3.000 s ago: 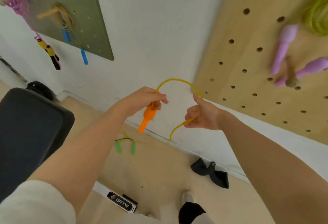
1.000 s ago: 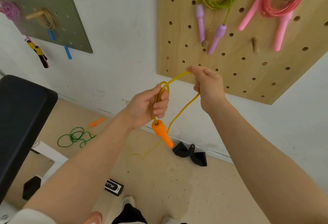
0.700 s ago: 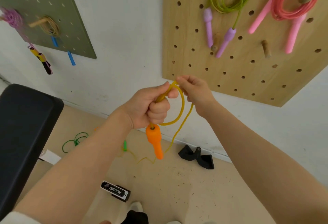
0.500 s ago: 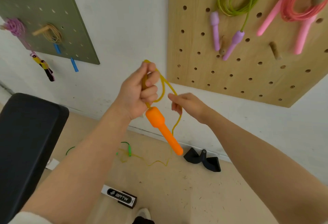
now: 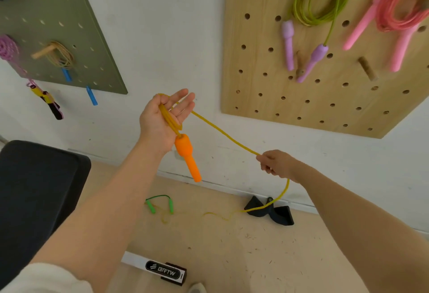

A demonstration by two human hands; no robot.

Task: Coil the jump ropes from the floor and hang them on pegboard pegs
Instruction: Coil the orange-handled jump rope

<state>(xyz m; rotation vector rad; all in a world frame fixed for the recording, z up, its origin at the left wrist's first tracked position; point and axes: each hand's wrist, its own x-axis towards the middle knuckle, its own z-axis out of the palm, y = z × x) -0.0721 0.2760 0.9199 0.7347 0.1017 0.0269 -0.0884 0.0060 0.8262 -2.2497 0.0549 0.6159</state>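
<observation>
My left hand (image 5: 162,118) has opened since half a second ago: the fist that clamped the loops is now spread, palm up, fingers straight, with two or three turns of the yellow rope (image 5: 222,138) draped across the palm and the orange handle (image 5: 187,157) dangling below the wrist. My right hand (image 5: 276,163) has swung out and down to the right and pinches the cord, drawing a straight run between the hands. I read that as measuring out the next loop, so the coil is only begun. The cord looks thin, smooth and limp; its tail sags from the right hand to the floor (image 5: 232,246), snaking toward a green-handled rope (image 5: 160,203). The handle is matte, bulbous on top, tapering. Further right, a bare wooden peg (image 5: 368,72) juts from the plywood pegboard (image 5: 267,97)
</observation>
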